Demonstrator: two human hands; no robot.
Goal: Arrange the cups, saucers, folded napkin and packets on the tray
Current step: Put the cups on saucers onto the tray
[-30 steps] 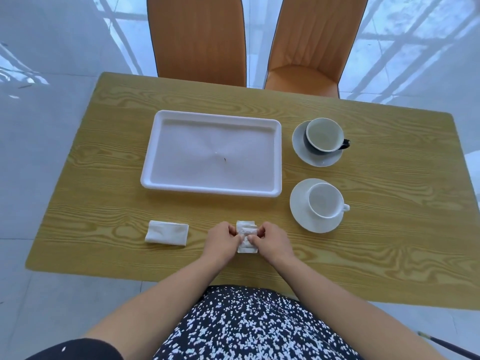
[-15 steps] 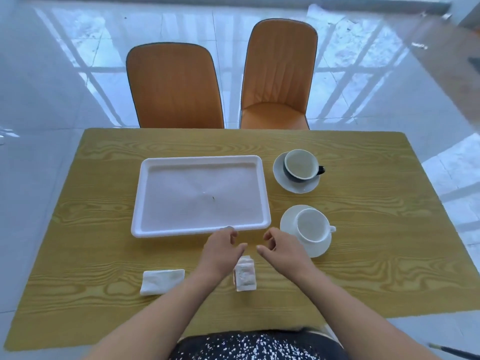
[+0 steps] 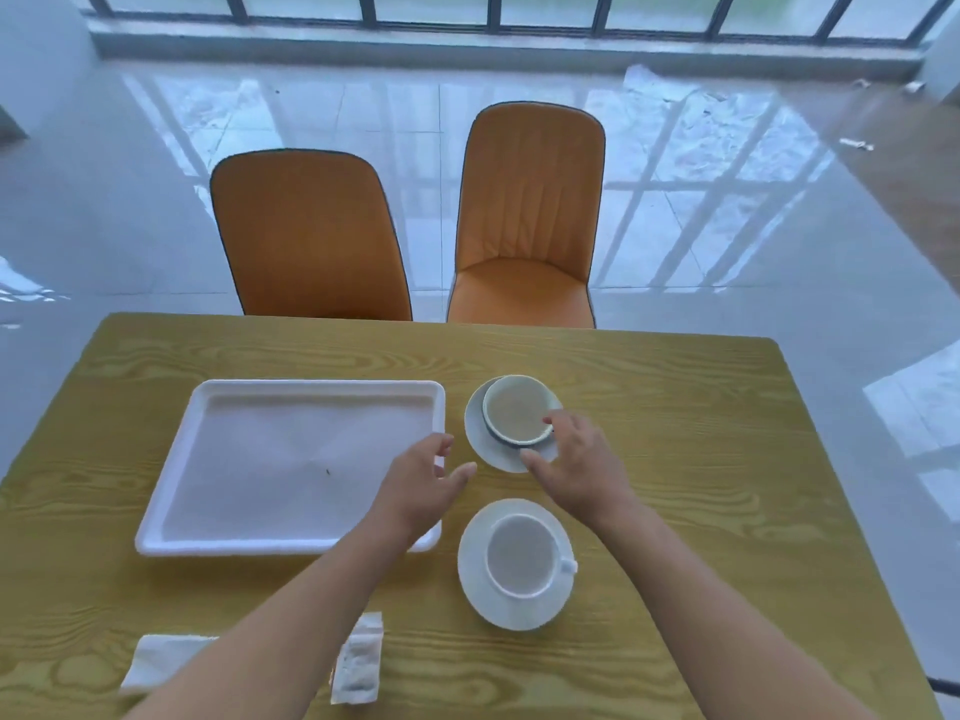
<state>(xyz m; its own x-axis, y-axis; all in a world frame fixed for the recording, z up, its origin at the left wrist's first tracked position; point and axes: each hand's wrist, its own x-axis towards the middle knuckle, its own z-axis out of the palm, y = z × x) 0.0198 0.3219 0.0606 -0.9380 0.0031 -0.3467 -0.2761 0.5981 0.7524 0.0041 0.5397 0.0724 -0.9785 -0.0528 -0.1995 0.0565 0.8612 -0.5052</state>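
The white tray (image 3: 311, 388) lies empty on the left half of the table. To its right, a dark-sided cup (image 3: 514, 407) stands on a white saucer (image 3: 478, 433). My right hand (image 3: 579, 462) reaches over that saucer's near edge, fingertips at the cup's rim, thumb on the saucer, fingers relaxed. My left hand (image 3: 423, 485) hovers with fingers spread above the tray's right rim, just left of that saucer, holding nothing. Nearer me, a white cup (image 3: 522, 556) sits on its own saucer (image 3: 475, 589). The packets (image 3: 358, 659) and the folded napkin (image 3: 158, 662) lie by the near edge.
The wooden table (image 3: 701, 459) has bare surface on its right side and beyond the tray. Two orange chairs (image 3: 311, 236) stand at the far edge. Glossy floor tiles and a window wall lie behind.
Both hands have left the packets and moved forward to the far cup and saucer. The camera has tilted up, so the table sits lower in view.
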